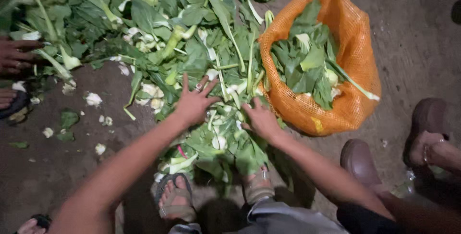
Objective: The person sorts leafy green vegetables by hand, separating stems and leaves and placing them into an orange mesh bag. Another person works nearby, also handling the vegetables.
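My left hand (194,102) lies flat with fingers spread on a pile of green leaves and pale stalks (192,47) on the ground; a ring shows on one finger. My right hand (261,119) presses into the same leaves close to the mouth of an orange mesh sack (353,66), fingers curled among the greens. The sack lies on its side to the right, partly filled with leaves (309,66). Whether either hand has a firm hold on leaves is unclear.
My sandalled feet (175,203) stand at the near edge of the pile. Another person's hand (14,54) reaches in at the far left. Brown shoes (360,162) and another person's hand (434,150) are at the right. White vegetable scraps (93,99) dot the dark dirt ground.
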